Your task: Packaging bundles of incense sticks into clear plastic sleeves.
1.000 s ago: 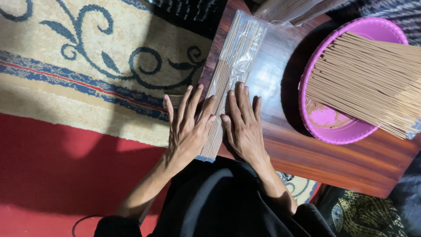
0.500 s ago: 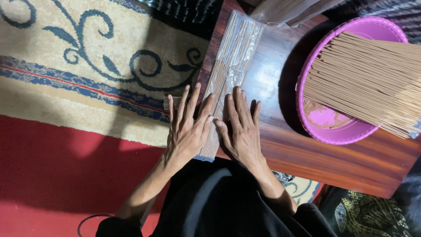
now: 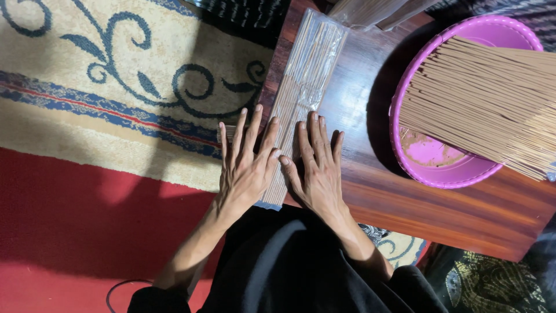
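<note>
A long clear plastic packet of thin brown incense sticks [image 3: 306, 75] lies along the left edge of a dark wooden board [image 3: 405, 197]. My left hand [image 3: 246, 165] presses flat on the packet's near left side, fingers spread. My right hand [image 3: 315, 168] lies flat beside it on the packet's near right side, thumbs almost touching. Neither hand grips anything. The near end of the packet is hidden under my palms.
A purple plastic basin [image 3: 440, 168] at the right holds a large heap of loose incense sticks [image 3: 492, 98]. More packed sticks [image 3: 370, 11] lie at the board's far edge. A patterned cream, blue and red carpet [image 3: 104, 116] lies to the left. A dark cord [image 3: 119, 287] curls by my knee.
Both hands have slid slightly along the packet and stay pressed flat on it; the view has shifted a little. Nothing was picked up or let go.
</note>
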